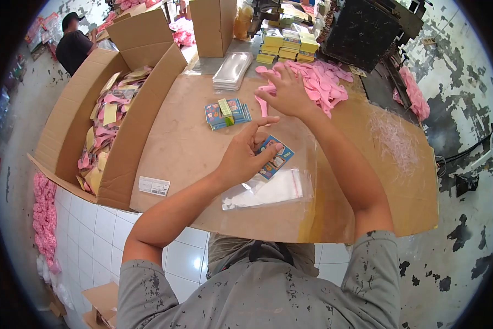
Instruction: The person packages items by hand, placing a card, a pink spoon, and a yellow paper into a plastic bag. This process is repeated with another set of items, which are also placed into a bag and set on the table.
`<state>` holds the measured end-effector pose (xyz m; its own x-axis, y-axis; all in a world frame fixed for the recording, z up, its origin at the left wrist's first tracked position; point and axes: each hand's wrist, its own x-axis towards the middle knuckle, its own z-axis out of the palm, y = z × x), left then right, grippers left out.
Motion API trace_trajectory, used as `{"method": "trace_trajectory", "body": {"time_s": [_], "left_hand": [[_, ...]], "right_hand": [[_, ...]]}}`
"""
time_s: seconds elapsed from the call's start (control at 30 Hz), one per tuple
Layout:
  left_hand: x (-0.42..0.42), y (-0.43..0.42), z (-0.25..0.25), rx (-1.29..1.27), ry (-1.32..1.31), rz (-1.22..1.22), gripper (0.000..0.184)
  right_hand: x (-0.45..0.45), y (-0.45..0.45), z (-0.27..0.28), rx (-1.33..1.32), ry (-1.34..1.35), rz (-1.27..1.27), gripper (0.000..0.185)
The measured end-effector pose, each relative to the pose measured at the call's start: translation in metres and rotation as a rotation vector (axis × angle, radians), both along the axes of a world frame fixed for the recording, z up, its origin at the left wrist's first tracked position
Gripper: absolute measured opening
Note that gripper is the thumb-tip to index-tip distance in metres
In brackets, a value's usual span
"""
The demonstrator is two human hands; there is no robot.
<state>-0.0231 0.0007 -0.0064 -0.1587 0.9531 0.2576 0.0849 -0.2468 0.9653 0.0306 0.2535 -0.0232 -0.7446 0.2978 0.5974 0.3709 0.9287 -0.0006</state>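
Observation:
My left hand (243, 156) has its thumb across a small blue printed card (279, 159), the other fingers curled at the card's edge and the index finger stretched out. Beneath lie clear plastic bags (268, 192) with a white strip. Over the near left edge of a heap of pink plastic spoons (326, 90), my right hand (287, 92) is open with fingers spread. One pink spoon (264, 105) lies apart, just under its thumb. To the left sits a banded stack of blue cards (227, 114).
A large open carton (123, 140) holding packed pink items stands on the left. Clear plastic packs (232, 71) and yellow card stacks (287, 44) are at the back, beside a dark machine (361, 33). Plastic shreds (397, 137) lie right. A person (75, 46) is far left.

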Motion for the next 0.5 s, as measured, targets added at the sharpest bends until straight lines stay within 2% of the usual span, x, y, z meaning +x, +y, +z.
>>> {"method": "trace_trajectory", "body": {"time_s": [0.07,0.17,0.23,0.37,0.43,0.5], "left_hand": [[-0.004,0.0,0.003,0.009,0.045,0.036,0.054],[-0.005,-0.001,0.005,0.006,0.045,0.062,0.05],[-0.002,0.001,0.004,0.019,-0.032,0.075,0.048],[-0.003,-0.001,0.009,-0.012,0.011,0.062,0.04],[0.0,0.002,0.003,-0.002,-0.051,0.054,0.035],[-0.004,0.004,-0.005,-0.047,0.014,0.04,0.031]], "right_hand": [[-0.019,0.001,-0.004,0.104,-0.077,-0.137,0.069],[-0.013,0.007,0.008,-0.131,-0.406,-0.165,0.07],[0.004,0.004,0.006,-0.115,-0.352,-0.116,0.063],[0.056,-0.016,-0.008,-0.03,-0.221,0.039,0.046],[0.082,-0.032,-0.003,-0.096,-0.18,0.112,0.04],[0.104,-0.046,0.002,-0.165,-0.169,0.139,0.038]]}}
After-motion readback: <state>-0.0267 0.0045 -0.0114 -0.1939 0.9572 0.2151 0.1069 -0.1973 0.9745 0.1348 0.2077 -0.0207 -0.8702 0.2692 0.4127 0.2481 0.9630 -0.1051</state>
